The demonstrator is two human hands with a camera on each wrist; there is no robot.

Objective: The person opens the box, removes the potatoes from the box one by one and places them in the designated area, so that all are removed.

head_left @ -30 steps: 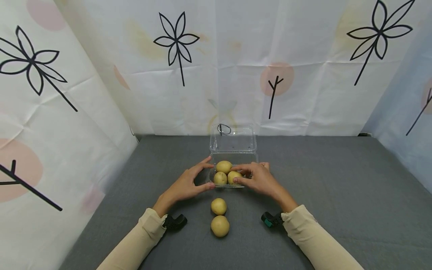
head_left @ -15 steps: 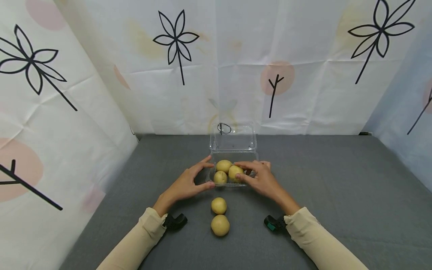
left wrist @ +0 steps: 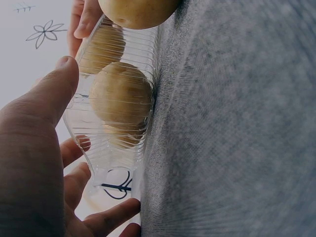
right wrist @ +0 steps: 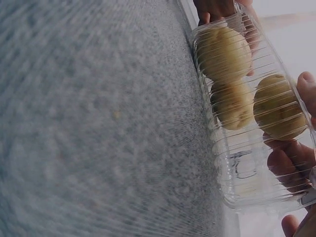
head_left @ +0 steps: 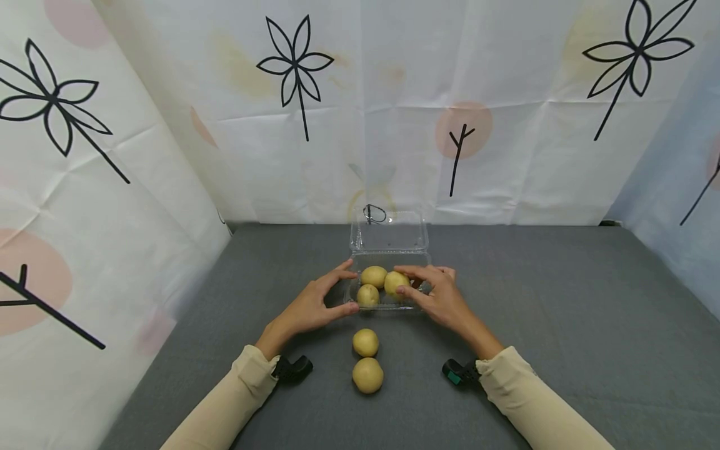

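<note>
A clear plastic clamshell container (head_left: 360,261) stands with its lid (head_left: 388,234) raised at the back. Two potatoes (head_left: 374,277) (head_left: 368,295) lie in its left half. My right hand (head_left: 441,298) pinches a third potato (head_left: 396,284) between thumb and fingers, inside the tray at its right; the right wrist view shows this potato (right wrist: 279,107) raised off the tray's bottom. At the container's left end rests my left hand (head_left: 306,308), fingers spread and fairly straight, thumb by the front corner. In the left wrist view its thumb (left wrist: 57,86) lies along the rim.
Two more potatoes (head_left: 365,342) (head_left: 368,375) sit in a line on the grey cloth-covered table (head_left: 534,300), in front of the container and between the forearms. A patterned white curtain (head_left: 394,125) hangs behind the table and another on the left.
My right hand has shifted the third potato a little back and to the right, away from the front-left potato. My left hand has kept its place at the container's end.
</note>
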